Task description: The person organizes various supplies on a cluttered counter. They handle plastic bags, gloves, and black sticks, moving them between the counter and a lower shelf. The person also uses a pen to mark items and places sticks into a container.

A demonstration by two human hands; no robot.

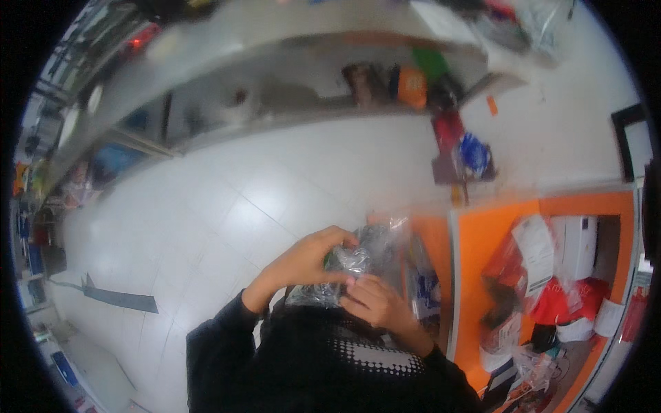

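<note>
Close to my body, a crumpled clear plastic bag (379, 242) is between my two hands, with something dark and greenish inside that I cannot make out. My left hand (315, 258) curls around the bag's near side, thumb and fingers gripping it. The fingertips of my right hand (374, 304) pinch the plastic from below, close to the left thumb. A loose part of the bag hangs down over my black shirt (320, 356).
At right stands an orange cabinet (467, 258), its shelf holding a red cloth item (563, 304) and plastic-wrapped goods. A long shelf (310, 82) with an orange cap-like item (412, 88) runs ahead. A grey strip (121, 299) lies on the white tiled floor (206, 217).
</note>
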